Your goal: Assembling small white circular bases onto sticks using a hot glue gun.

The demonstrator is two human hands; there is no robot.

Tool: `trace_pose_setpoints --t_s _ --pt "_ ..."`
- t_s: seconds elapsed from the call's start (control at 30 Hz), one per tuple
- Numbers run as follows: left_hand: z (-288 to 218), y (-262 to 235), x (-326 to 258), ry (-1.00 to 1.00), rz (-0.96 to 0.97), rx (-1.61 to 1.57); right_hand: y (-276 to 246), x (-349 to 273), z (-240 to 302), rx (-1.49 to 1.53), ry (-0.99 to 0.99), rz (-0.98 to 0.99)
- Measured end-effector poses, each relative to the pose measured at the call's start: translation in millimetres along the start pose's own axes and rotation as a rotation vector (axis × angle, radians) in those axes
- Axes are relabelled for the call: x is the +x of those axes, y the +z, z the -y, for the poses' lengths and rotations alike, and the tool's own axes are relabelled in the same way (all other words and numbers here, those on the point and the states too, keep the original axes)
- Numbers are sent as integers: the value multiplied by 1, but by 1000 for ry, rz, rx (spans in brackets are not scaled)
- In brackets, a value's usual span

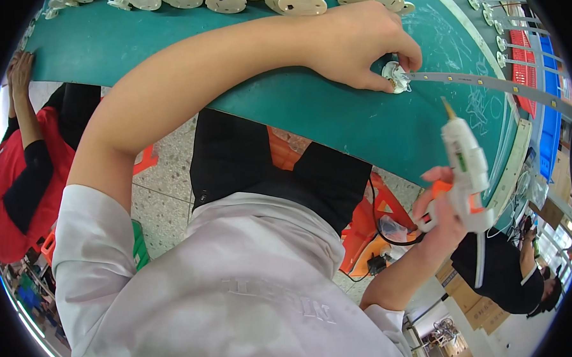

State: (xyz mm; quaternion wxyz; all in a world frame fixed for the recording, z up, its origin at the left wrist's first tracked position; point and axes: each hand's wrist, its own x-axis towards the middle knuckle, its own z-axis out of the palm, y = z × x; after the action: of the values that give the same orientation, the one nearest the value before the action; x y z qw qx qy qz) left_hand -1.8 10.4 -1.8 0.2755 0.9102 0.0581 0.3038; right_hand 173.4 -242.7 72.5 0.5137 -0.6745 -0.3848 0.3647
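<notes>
Left hand (363, 42) pinches disc (398, 78), right hand (446, 215) grips glue gun (466, 151); red basket's (522, 77) contents unclear

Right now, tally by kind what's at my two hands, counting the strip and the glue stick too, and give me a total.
Glue gun, in the right hand: 1
Glue stick, out of the gun's back: 1
White piece, at the left hand's fingertips: 1
Grey LED strip, its end at that piece: 1
Total: 4
</notes>
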Motion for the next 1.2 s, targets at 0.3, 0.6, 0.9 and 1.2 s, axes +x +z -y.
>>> trace_pose_setpoints --t_s 0.3,0.6,0.9,1.2 --pt "0 7 1 -29 30 -2 28 2 2 -168 18 106" --pt "-1 6 -1 -35 46 51 31 12 -2 -185 -5 166" --pt "-3 8 0 -48 58 55 28 10 -8 -486 -44 33" --pt "-4 2 -1 -28 49 50 42 17 -6 -591 -277 -78"
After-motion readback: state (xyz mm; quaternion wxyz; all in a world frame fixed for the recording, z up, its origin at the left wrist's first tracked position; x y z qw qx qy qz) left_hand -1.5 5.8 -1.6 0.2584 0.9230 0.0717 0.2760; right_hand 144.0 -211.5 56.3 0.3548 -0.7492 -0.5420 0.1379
